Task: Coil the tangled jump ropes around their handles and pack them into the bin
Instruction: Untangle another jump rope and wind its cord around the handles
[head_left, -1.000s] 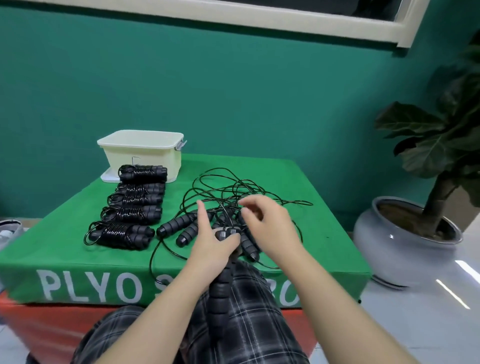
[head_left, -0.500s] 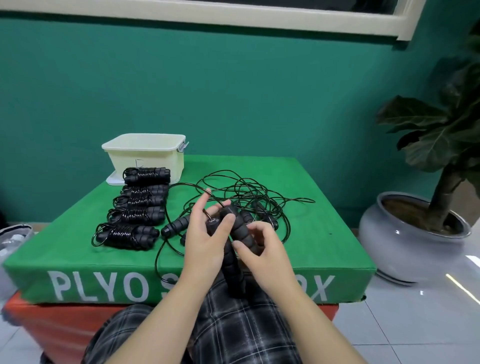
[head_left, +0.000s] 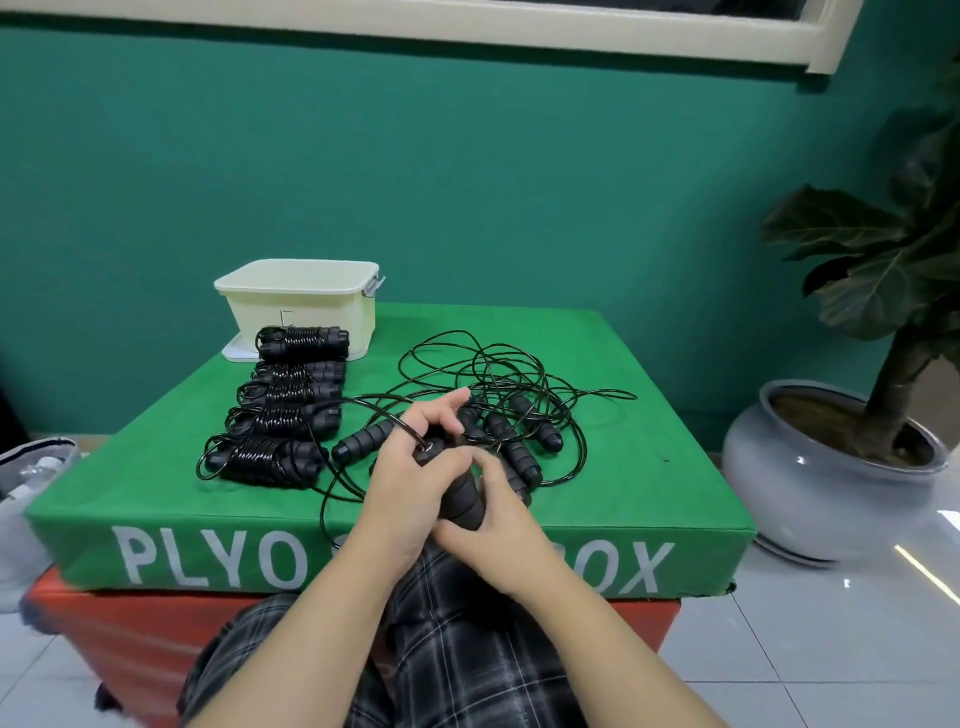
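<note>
Your left hand (head_left: 410, 467) and right hand (head_left: 493, 512) both clasp paired handles (head_left: 460, 499); coiling starts; next, wind loose cord (head_left: 498, 374) tight.

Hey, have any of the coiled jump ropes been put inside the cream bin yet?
No: the coiled ropes lie in a row on the green box top in front of the bin.

Soft, even indoor light is falling across the green counter (head_left: 649, 415), casting only faint shadows beneath the black ropes (head_left: 509, 379). To the right of the counter, the glossy floor tiles (head_left: 883, 623) are throwing back bright streaks of glare, and the grey plant pot (head_left: 810, 483) is catching small highlights. The wide lens is bowing the window frame (head_left: 467, 26) above the counter, and fine detail is looking slightly smeared
</note>
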